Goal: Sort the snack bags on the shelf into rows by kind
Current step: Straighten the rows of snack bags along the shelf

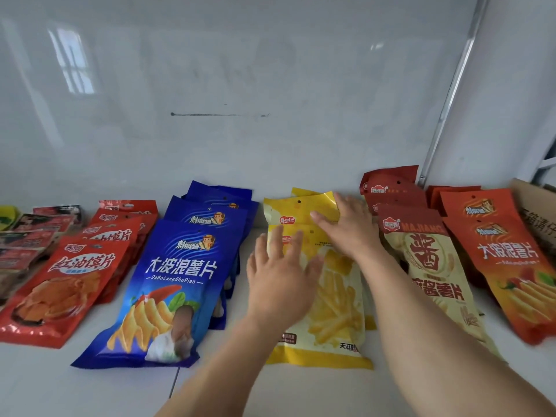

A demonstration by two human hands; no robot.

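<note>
Blue bag (168, 284) reads "DaBoLangShuPian", the cream one (433, 266) "MAJIANG". Both grips are spread flat on the yellow fries bags (334, 302): left hand (279, 278), right hand (349, 227), neither holding anything.

Blue bags (168, 275): deep blue, white lettering, wavy yellow chips, red chilli, green leaf. Yellow bags (334, 296): bright yellow, pale fries printed. At 9 o'clock, red bags (64, 284): red, white lettering, orange slices. Toward 3 o'clock, cream bags (433, 266): cream with dark-red top, red characters. Orange-red bags (514, 266): white lettering, yellow fries, red chilli. Shelf (60, 383): white.
</note>
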